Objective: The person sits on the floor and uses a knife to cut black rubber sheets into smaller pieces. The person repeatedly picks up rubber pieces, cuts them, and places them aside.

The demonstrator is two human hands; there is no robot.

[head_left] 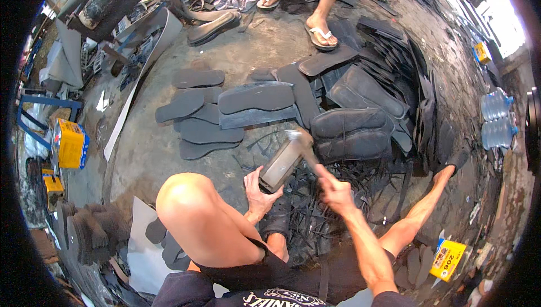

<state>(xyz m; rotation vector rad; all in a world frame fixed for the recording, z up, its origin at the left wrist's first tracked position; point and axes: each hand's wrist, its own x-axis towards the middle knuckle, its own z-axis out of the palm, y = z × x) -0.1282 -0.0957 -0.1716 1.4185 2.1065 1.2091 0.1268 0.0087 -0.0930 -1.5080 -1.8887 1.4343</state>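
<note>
My right hand [336, 195] is closed round the handle of a hammer [307, 152]; its head, smeared by motion, is at the far end of a grey-topped, dark-sided oblong block [280, 165]. Whether the head touches the block I cannot tell. My left hand [260, 194] grips the block's near end, fingers and thumb along its sides, holding it tilted over the floor by my shoe [276, 219]. Dark sole-shaped pieces [211, 131] lie in rows beyond the block. Thin black offcut strips [338, 228] are heaped beneath my right hand.
Stacked black sheets [420, 81] and finished-looking soles [352, 143] crowd the right side. Another person's sandalled foot [321, 34] stands at the far side. Yellow tins [70, 143] are at the left, another yellow container [448, 259] near right, and clear bottles [497, 118] at far right.
</note>
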